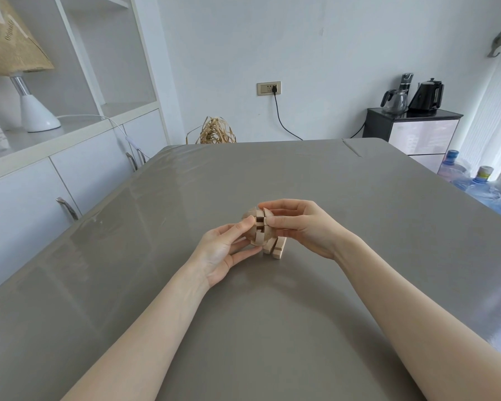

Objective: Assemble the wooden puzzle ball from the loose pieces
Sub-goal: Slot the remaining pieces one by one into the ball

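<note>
A pale wooden puzzle ball (258, 228), partly put together with dark gaps between its pieces, is held just above the grey table (156, 256) near its middle. My left hand (223, 250) grips it from the left and below, thumb on top and fingers underneath. My right hand (298, 224) pinches its right side, with fingers curled over the top. A loose notched wooden piece (276, 250) lies on the table right below the ball, partly hidden by my right hand.
White cabinets with metal handles (67, 208) run along the table's left side, with a lamp (32, 111) on the shelf. A black side cabinet (411, 125) carrying kettles stands at the back right. Water bottles (472, 183) sit on the floor at right.
</note>
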The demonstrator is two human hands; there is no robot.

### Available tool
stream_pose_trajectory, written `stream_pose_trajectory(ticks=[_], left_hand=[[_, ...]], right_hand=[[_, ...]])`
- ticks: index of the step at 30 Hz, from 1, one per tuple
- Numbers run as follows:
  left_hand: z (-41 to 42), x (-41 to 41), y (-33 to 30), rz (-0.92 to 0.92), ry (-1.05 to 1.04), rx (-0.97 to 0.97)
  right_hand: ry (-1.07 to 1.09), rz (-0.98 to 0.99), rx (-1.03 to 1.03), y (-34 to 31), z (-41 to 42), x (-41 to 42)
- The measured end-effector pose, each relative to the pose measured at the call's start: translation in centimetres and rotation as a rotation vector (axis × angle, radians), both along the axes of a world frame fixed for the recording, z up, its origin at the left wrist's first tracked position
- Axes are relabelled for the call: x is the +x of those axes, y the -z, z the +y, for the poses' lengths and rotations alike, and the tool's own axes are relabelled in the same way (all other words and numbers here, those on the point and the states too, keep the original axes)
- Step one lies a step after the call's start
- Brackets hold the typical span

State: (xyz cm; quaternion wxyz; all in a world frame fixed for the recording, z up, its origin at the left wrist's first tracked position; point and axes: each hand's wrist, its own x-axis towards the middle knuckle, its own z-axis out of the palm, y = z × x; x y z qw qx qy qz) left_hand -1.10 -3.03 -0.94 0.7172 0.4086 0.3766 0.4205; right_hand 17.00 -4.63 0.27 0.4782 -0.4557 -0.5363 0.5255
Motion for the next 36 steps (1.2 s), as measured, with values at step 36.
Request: stream_pose_trajectory(ticks=[36], left_hand=[[0.2, 0.4, 0.3, -0.163, -0.137, 0.124]], right_hand=[[0.003, 0.046, -0.036, -0.5, -0.1, -0.4]])
